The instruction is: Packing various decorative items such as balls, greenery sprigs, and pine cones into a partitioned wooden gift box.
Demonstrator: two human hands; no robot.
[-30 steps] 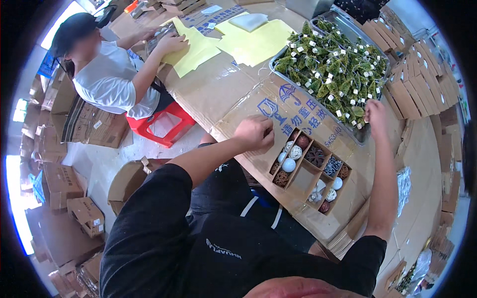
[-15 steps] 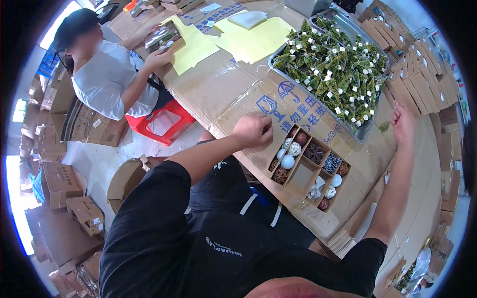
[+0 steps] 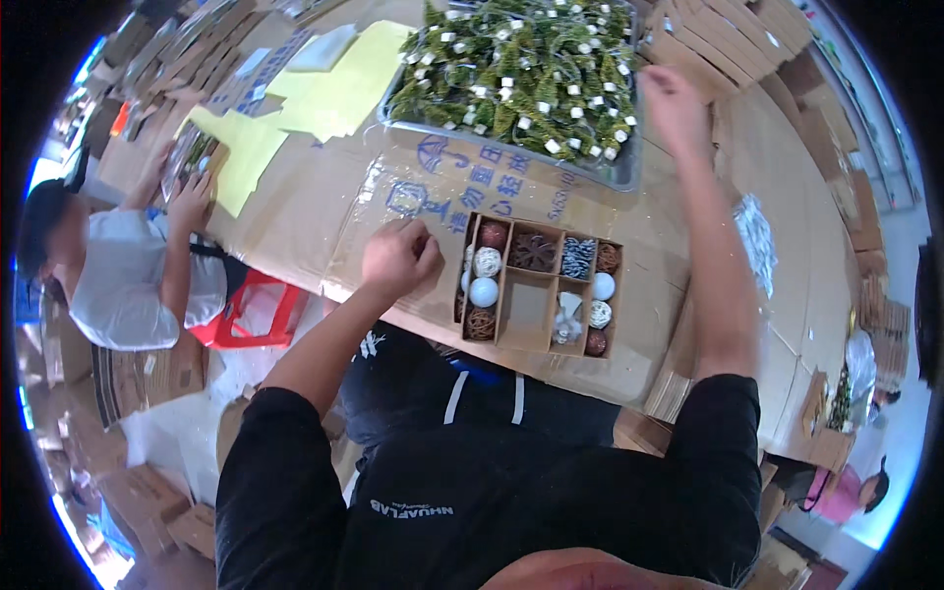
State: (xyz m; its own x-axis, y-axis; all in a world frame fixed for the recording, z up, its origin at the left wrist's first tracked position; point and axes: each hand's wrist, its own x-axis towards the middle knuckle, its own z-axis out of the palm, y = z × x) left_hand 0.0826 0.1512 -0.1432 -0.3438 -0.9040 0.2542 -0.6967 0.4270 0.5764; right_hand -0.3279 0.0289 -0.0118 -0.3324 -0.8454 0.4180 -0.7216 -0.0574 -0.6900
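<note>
A divided cardboard box lies before me on the table. Its compartments hold white and brown balls, a dark brown flower-like piece, a frosted pinecone and a white-silver ornament; one centre compartment is bare. My left hand rests left of the box, fingers curled, with nothing visible in them. Behind the box stands a metal tray heaped with small green bottle-brush trees on white block bases. My right hand is raised beside the tray's right edge; its fingers are smeared by motion.
Yellow sheets lie on the table at far left. A seated co-worker on a red stool holds a filled box. Folded cardboard stands behind the tray at right, and crumpled silvery wrap lies on the right.
My view has turned rightward, so table, tray and box appear further left or higher. My right hand has moved closer to the tray's right edge. My left hand stays curled beside the box.
</note>
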